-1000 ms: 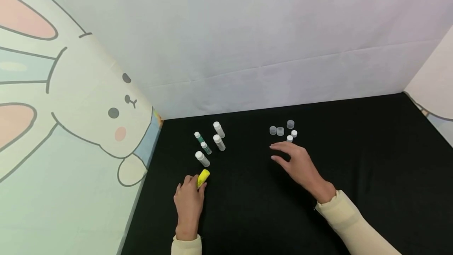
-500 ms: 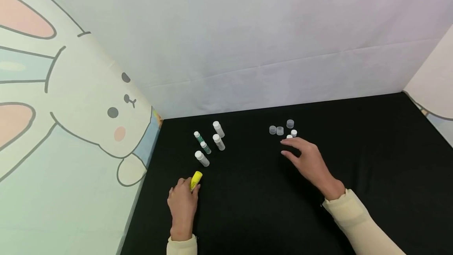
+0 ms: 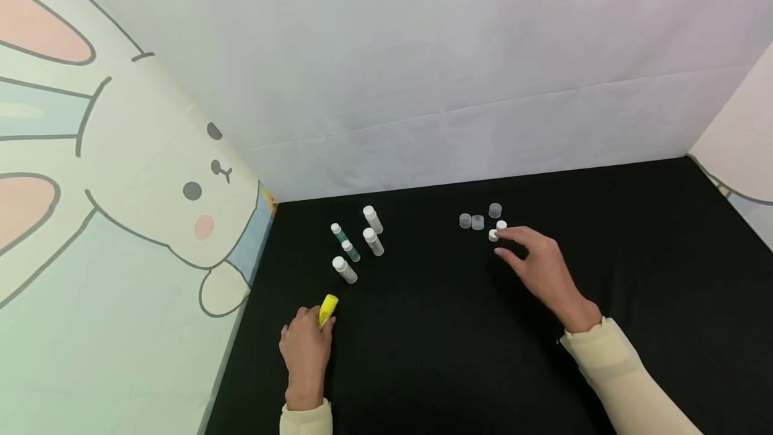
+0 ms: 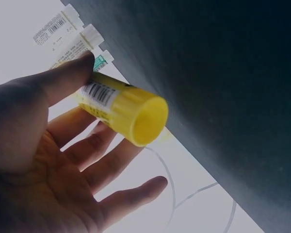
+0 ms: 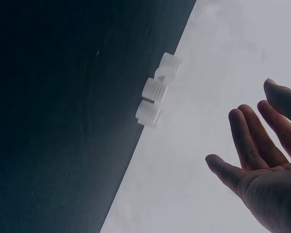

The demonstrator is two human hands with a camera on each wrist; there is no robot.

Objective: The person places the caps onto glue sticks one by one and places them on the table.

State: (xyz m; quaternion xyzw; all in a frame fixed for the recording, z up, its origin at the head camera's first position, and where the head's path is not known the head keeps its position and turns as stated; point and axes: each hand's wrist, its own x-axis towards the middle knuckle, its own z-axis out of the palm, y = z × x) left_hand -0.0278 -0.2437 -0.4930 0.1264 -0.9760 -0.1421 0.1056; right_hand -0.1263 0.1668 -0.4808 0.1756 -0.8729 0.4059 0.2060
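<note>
My left hand [image 3: 306,354] pinches a yellow glue stick [image 3: 328,309] between thumb and fingers, low at the left of the black table. The left wrist view shows the stick's barcode label and its round hollow end [image 4: 151,121]. Several white-ended sticks stand just beyond that hand: white ones [image 3: 374,243] and green-labelled ones [image 3: 351,252]. My right hand [image 3: 543,280] holds nothing, thumb and forefinger apart. Its forefinger tip is nearest to two small white caps [image 3: 493,235]; whether it touches one cannot be told. Behind them lie translucent caps [image 3: 478,223].
Black cloth [image 3: 423,354] covers the table. A pale curtain wall [image 3: 483,86] rises along its far edge, and a wall with a printed rabbit [image 3: 157,173] borders the left side.
My left hand has drawn back to the left with the yellow glue stick. The right hand has shifted right and slightly away from me, which brings the white caps into fuller view.
</note>
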